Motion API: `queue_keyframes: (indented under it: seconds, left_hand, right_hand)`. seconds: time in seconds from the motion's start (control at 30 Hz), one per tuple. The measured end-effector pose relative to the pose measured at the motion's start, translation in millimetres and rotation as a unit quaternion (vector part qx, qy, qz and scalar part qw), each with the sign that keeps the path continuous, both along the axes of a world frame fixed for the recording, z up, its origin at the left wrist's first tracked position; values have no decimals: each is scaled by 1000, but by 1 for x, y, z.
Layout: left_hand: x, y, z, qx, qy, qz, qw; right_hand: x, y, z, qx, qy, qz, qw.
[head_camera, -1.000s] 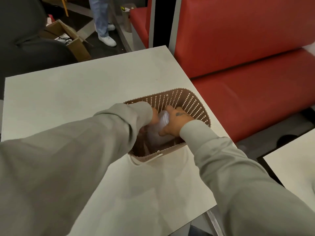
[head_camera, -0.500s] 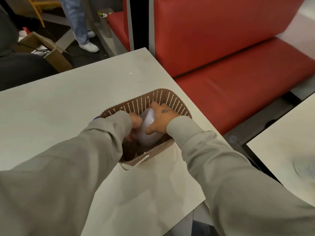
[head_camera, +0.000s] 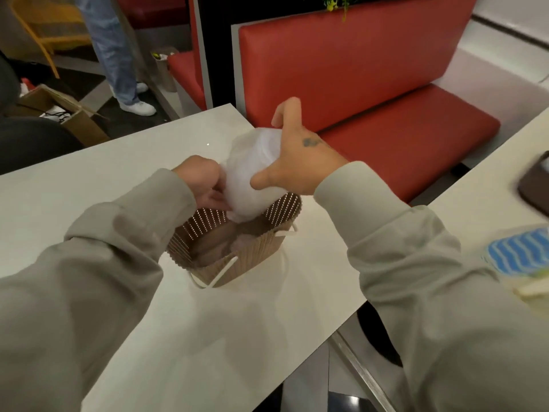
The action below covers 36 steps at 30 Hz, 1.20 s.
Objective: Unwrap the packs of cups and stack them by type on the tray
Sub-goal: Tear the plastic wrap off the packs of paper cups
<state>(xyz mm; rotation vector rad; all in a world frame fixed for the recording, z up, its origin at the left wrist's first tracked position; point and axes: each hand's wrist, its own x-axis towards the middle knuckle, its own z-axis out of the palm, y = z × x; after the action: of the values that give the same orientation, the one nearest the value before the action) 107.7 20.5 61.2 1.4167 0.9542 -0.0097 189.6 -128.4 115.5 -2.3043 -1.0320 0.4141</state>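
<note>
Now left hand (head_camera: 199,182) and right hand (head_camera: 300,157) clutch wrapped cup pack (head_camera: 253,173) above basket (head_camera: 259,248).

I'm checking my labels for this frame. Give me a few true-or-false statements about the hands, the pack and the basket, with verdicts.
1. The left hand and right hand both grip the wrapped pack of cups. True.
2. The pack lies on the bottom of the basket. False: it is held over the basket's opening.
3. The basket stands on the white table. True.
4. The bench behind the table is blue. False: it is red.
</note>
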Motion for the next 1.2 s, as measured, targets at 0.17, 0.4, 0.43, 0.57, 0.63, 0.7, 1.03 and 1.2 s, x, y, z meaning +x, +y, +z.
queue_keyframes:
  seconds: [0.17, 0.4, 0.43, 0.57, 0.63, 0.7, 1.03, 1.2]
  left_hand:
    - [-13, -42, 27, -12, -61, -21, 998]
    - [-33, -133, 45, -7, -99, -32, 995]
    - [-36, -150, 44, -7, -102, -39, 994]
    - [-56, -229, 31, -22, -92, -65, 993]
    - [-67, -273, 20, -28, -80, -79, 993]
    - [-76, -304, 8, -44, -73, -93, 992]
    - [-104, -507, -49, -147, -49, -338, 928]
    - [-83, -576, -59, -72, -66, -509, 855]
  right_hand:
    - [-16, -47, 28, 23, -36, -13, 999]
    - [-51, -144, 48, 56, -73, -55, 994]
    - [-57, -162, 48, 55, -73, -63, 994]
    - [-85, -241, 35, 46, -68, -106, 991]
    - [-105, -287, 26, 32, -69, -130, 989]
    - [-122, -321, 17, 25, -57, -150, 987]
    - [-185, -534, -20, -9, -13, -332, 943]
    - [-180, -597, -24, -28, -3, -398, 917]
